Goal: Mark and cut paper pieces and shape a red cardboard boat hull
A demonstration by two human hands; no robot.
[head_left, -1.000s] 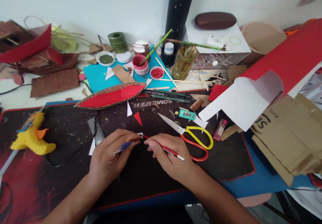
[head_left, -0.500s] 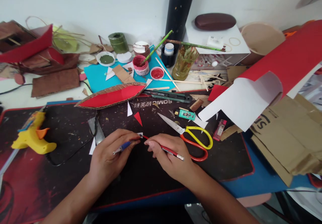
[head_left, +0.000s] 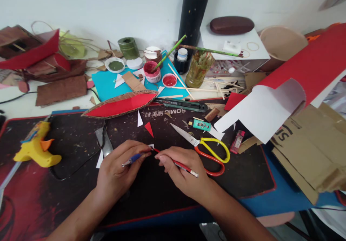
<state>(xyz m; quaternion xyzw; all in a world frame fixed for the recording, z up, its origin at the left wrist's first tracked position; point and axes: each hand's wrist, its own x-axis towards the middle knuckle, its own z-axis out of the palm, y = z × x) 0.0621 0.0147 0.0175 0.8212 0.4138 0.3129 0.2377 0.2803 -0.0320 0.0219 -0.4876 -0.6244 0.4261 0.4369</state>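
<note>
In the middle of the dark mat, my left hand [head_left: 121, 167] is closed around a blue pen [head_left: 132, 159], its clip end pointing to the left. Red and white striped, a pencil [head_left: 186, 168] lies in my right hand [head_left: 180, 170], which grips it with bent fingers. Its tip reaches to the fingertips of my left hand, beside a small white scrap [head_left: 151, 145]; whether they touch is hidden. Just beyond the hands lies a red paper triangle [head_left: 149, 129]. To the right are scissors [head_left: 215, 150] with yellow and red handles, blades parted.
A yellow glue gun [head_left: 38, 149] rests at left, its cord running toward my left hand. Behind lie a boat-shaped red and cardboard piece [head_left: 121, 104], a utility knife [head_left: 183, 105] and open paint pots [head_left: 152, 71]. Rolled red paper [head_left: 310, 62] and cardboard [head_left: 305, 143] fill the right.
The view has shifted very slightly. Both hands keep nearly the same place and grip, pencil tip still at the left fingertips.
</note>
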